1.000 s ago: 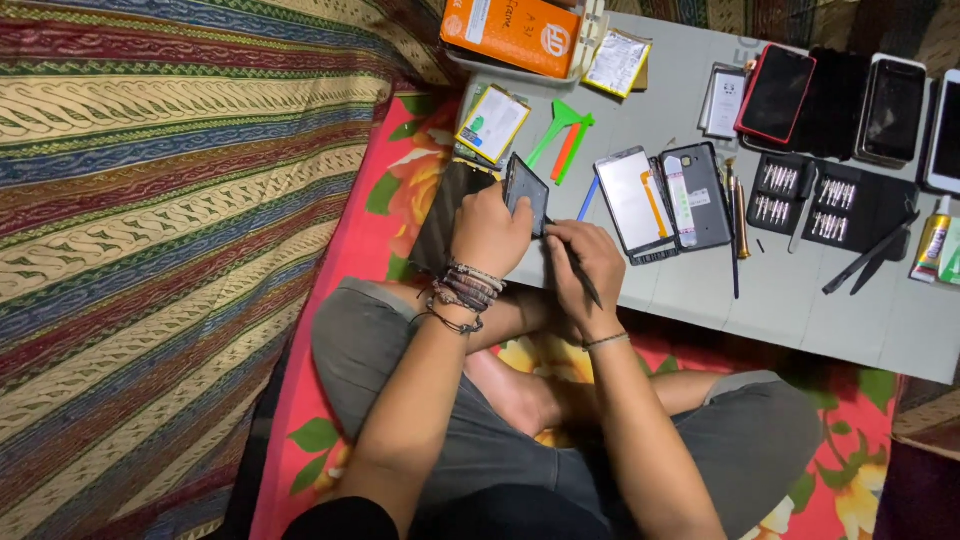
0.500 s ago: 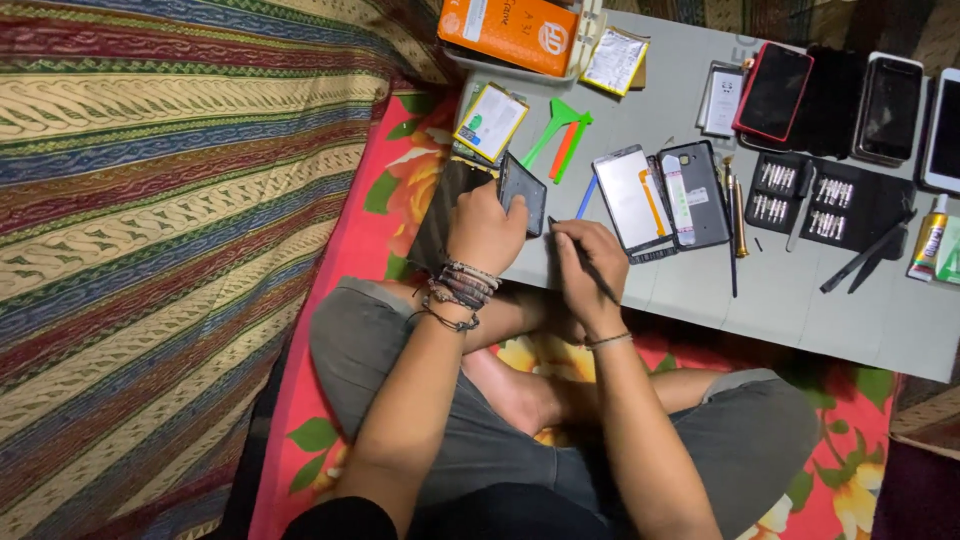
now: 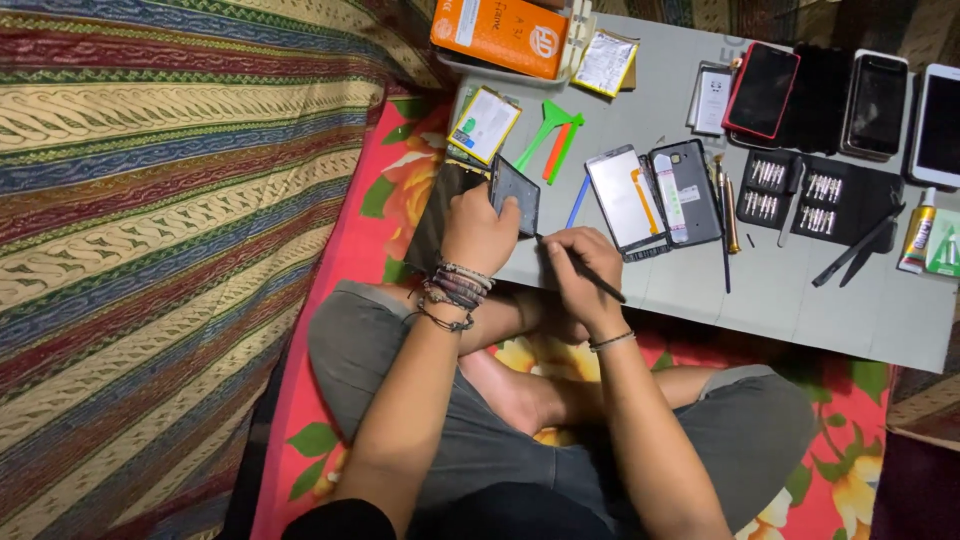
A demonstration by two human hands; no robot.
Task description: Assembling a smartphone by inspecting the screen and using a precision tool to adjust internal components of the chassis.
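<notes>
While the small dark phone frame (image 3: 515,194) is tilted up off the grey surface (image 3: 800,300), it is clamped by the fingers of the left hand (image 3: 478,232) at its near edge. A thin black tool (image 3: 583,270) is pinched between the closed fingers of the right hand (image 3: 578,268), its tip set against the frame's lower right corner. The frame is held over the near left corner of the surface, just above the person's crossed legs. Just right of the frame a blue pry stick (image 3: 578,201) is seen, then an opened phone (image 3: 653,197) laid flat in two halves. Beyond the frame a flat battery pack (image 3: 485,124) and green and orange pry tools (image 3: 553,140) are laid. Further beyond it an orange box (image 3: 503,33) is placed at the surface's edge. Well right of the frame a black bit case (image 3: 800,195) is spread open, with several phones (image 3: 830,90) lined up behind it. A striped cloth (image 3: 170,200) is spread left of the frame.
</notes>
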